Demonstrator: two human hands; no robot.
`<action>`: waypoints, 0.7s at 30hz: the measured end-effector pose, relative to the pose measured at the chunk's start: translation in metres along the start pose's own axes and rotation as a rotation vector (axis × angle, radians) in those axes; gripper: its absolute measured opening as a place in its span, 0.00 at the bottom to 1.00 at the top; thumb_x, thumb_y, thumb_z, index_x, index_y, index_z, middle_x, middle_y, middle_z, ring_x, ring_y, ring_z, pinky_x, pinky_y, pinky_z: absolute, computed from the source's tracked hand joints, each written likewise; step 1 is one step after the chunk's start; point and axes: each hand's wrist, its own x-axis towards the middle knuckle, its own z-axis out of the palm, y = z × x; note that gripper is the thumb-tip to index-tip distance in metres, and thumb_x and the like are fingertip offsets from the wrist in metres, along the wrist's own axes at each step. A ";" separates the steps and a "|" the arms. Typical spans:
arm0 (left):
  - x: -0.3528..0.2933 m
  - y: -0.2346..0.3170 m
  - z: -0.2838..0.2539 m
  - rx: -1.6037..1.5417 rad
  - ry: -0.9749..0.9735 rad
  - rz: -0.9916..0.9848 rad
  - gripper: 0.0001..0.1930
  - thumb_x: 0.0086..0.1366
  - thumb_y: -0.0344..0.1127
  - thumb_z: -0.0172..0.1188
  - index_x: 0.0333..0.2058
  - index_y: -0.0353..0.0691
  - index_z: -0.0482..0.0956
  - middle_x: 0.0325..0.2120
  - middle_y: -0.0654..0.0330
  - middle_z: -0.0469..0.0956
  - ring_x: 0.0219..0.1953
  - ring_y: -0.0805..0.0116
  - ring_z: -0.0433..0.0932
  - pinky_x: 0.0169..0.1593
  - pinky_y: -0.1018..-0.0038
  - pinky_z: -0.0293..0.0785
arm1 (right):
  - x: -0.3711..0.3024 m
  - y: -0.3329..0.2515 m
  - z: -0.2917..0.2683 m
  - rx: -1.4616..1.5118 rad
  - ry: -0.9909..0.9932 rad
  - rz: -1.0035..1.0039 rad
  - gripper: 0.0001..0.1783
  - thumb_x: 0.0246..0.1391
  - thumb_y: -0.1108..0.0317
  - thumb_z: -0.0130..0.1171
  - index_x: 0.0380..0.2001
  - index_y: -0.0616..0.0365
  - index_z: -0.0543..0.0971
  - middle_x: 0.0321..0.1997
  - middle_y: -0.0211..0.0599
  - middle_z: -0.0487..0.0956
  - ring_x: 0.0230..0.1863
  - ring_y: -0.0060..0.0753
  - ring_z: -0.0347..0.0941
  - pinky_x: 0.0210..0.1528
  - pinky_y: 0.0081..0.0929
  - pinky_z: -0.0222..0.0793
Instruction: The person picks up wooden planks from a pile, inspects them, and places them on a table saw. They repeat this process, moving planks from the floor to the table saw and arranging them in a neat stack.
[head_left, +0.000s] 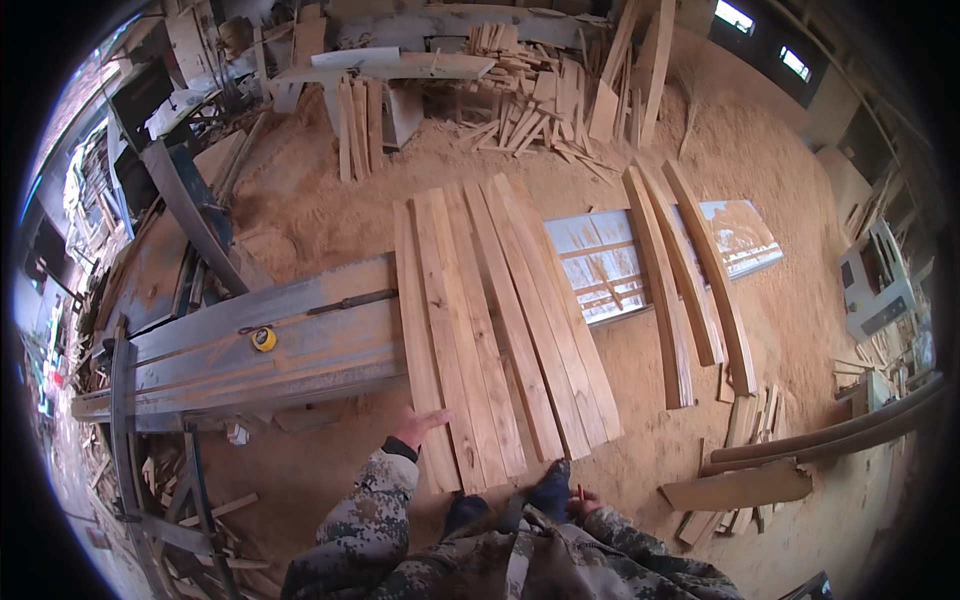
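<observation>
Several long wooden boards (490,330) lie side by side across a long metal machine table (270,330), their near ends toward me. My left hand (422,428) rests on the near part of the leftmost board (418,340), fingers stretched over its face. Low by my body, to the right of the boards' near ends, my right hand (580,505) is closed around a thin red stick, perhaps a pencil (581,491). Part of that hand is hidden by its sleeve and the small size. Gaps show between some of the boards.
A yellow tape measure (264,339) sits on the table's left part. Three narrow wooden strips (690,290) lie across the bright right end. Offcuts (530,110) are heaped at the back; curved timber (830,430) and scraps lie at the right. Sawdust covers the floor.
</observation>
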 end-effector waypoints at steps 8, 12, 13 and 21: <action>-0.029 -0.039 0.012 -0.156 0.154 -0.119 0.20 0.57 0.31 0.67 0.47 0.29 0.77 0.41 0.50 0.81 0.45 0.59 0.81 0.52 0.65 0.77 | -0.028 -0.020 -0.013 0.029 0.059 0.016 0.21 0.48 0.75 0.64 0.48 0.59 0.76 0.26 0.38 0.79 0.20 0.35 0.75 0.19 0.30 0.67; -0.040 -0.035 0.013 -0.310 -0.038 -0.121 0.30 0.59 0.27 0.63 0.60 0.37 0.65 0.49 0.52 0.76 0.51 0.58 0.77 0.54 0.63 0.76 | -0.052 -0.007 -0.020 0.126 0.068 0.037 0.22 0.47 0.75 0.66 0.48 0.57 0.76 0.27 0.36 0.79 0.22 0.33 0.75 0.20 0.28 0.65; -0.043 -0.033 0.013 -0.282 -0.008 -0.080 0.28 0.60 0.27 0.63 0.59 0.37 0.66 0.48 0.52 0.76 0.51 0.59 0.77 0.54 0.63 0.76 | -0.055 -0.005 -0.022 0.148 0.078 0.049 0.22 0.47 0.76 0.66 0.48 0.57 0.76 0.27 0.35 0.79 0.22 0.33 0.75 0.21 0.28 0.65; -0.008 0.013 -0.007 0.000 0.475 0.349 0.33 0.60 0.24 0.57 0.64 0.28 0.59 0.42 0.58 0.77 0.41 0.72 0.76 0.45 0.75 0.75 | -0.042 -0.049 -0.065 0.777 -0.050 -0.170 0.25 0.56 0.64 0.62 0.56 0.59 0.71 0.27 0.37 0.78 0.22 0.36 0.74 0.22 0.27 0.70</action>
